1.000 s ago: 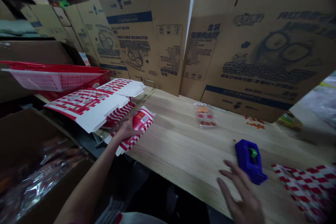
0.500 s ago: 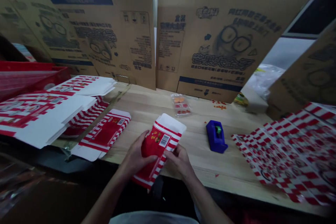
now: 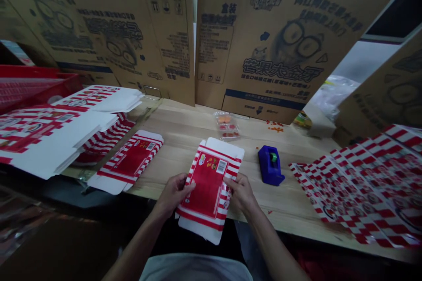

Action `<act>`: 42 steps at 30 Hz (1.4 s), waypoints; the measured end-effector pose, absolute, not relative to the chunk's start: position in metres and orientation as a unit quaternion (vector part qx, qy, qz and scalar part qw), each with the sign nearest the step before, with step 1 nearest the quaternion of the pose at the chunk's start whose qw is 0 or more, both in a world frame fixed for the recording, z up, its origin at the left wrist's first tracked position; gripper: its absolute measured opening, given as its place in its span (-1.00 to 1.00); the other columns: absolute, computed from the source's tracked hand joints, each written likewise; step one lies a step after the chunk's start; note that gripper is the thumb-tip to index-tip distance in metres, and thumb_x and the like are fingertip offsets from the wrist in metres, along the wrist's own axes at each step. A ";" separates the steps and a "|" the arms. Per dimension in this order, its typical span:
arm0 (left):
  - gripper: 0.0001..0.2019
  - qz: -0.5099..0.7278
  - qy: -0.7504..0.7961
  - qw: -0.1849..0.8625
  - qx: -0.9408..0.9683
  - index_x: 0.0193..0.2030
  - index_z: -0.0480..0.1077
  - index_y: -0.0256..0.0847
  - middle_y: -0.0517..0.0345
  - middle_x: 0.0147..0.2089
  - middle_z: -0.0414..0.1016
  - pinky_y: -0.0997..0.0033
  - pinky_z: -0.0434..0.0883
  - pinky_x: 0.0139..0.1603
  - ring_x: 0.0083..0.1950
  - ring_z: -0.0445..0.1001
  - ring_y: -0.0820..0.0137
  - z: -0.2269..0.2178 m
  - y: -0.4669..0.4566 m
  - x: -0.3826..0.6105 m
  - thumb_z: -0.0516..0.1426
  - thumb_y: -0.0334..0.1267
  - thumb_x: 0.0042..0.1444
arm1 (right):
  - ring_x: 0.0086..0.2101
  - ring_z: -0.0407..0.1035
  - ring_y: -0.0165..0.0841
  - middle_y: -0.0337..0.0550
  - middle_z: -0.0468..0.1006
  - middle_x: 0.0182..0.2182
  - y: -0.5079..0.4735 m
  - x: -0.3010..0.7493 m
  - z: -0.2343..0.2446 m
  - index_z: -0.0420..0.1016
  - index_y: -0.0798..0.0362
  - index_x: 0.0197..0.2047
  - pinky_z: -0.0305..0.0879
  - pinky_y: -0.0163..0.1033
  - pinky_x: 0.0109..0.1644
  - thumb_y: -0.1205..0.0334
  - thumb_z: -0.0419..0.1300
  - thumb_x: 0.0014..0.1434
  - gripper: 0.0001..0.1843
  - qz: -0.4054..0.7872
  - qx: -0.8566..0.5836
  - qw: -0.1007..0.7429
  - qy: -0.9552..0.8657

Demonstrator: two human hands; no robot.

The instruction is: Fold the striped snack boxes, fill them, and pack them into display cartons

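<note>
Between my two hands is a red-and-white striped carton [image 3: 206, 184] with white end flaps, its barcode side facing up, held over the front edge of the table. My left hand [image 3: 173, 195] grips its left side, thumb on the red panel. On the right side, my right hand [image 3: 242, 191] pinches the striped edge. A similar flat carton [image 3: 133, 158] lies on the table to the left. Right of my hands stands a blue tape dispenser [image 3: 270, 166] with a green roll. Beyond the carton lies a clear packet [image 3: 227, 126] of orange and red pieces.
Stacked flat cartons [image 3: 56, 140] and a red bin [image 3: 69, 85] occupy the left side. Several striped cartons [image 3: 369, 189] stand in rows at the right. Large cardboard sheets [image 3: 263, 52] wall off the back of the wooden table [image 3: 184, 123]. Orange bits [image 3: 275, 127] lie near them.
The carton has turned from a tilted, partly side-on pose to lie flatter and wider, its lower flap now showing. My right hand has shifted right and my left hand has moved to its left edge.
</note>
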State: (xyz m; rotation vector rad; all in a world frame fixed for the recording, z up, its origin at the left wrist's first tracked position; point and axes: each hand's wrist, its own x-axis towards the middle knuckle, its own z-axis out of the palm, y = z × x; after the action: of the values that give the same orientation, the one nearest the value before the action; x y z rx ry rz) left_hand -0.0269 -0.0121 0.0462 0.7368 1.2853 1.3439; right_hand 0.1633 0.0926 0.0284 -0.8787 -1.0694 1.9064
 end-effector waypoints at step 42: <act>-0.73 0.545 0.561 0.499 0.373 -0.36 0.47 -0.31 0.10 -0.42 0.51 0.44 0.38 -0.34 -0.38 0.46 0.38 0.006 0.028 -0.053 0.29 -0.17 -0.18 | -0.45 0.34 -0.41 -0.25 0.50 -0.48 0.121 0.175 -0.006 0.57 0.08 -0.31 0.25 -0.33 -0.34 0.07 0.38 -0.08 -0.70 0.682 -0.336 0.286 -0.583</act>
State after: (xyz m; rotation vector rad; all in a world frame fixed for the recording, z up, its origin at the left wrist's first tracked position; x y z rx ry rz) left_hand -0.0529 0.0276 0.0056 0.9014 1.3574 1.3195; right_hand 0.1752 0.1209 -0.0062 -0.8995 -1.5591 1.8233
